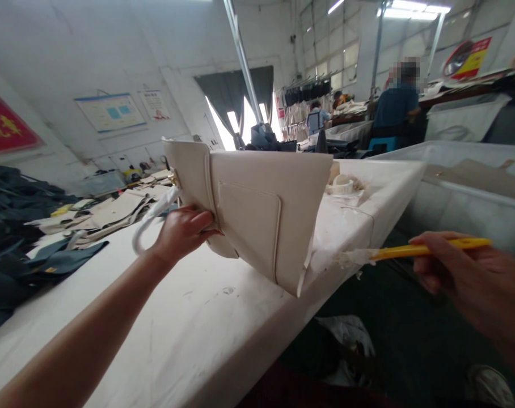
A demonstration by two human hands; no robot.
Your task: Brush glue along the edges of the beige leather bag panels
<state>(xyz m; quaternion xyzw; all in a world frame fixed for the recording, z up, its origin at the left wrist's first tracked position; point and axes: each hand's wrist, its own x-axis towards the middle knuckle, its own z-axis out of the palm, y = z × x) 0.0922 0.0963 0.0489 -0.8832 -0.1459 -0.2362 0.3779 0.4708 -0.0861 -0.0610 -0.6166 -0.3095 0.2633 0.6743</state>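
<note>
A cream bag panel [249, 209] with a stitched pocket and a strap is tilted up above the white table [168, 334]. My left hand [187, 229] is closed on its left part, thumb on the front face. A pale wrapped handle [149, 224] curves out behind that wrist. On the right, my right hand [448, 266] grips a glue brush [402, 251] by its yellow handle. Whitish, crusted bristles point left toward the panel's lower right edge, with a small gap between them.
A white bowl [345, 187] with crusted residue stands at the table's far end. Cream pieces [108, 212] and dark blue pieces [66, 258] lie on the left. White bins [465, 187] line the right side. A person in a blue shirt [396, 107] sits beyond them.
</note>
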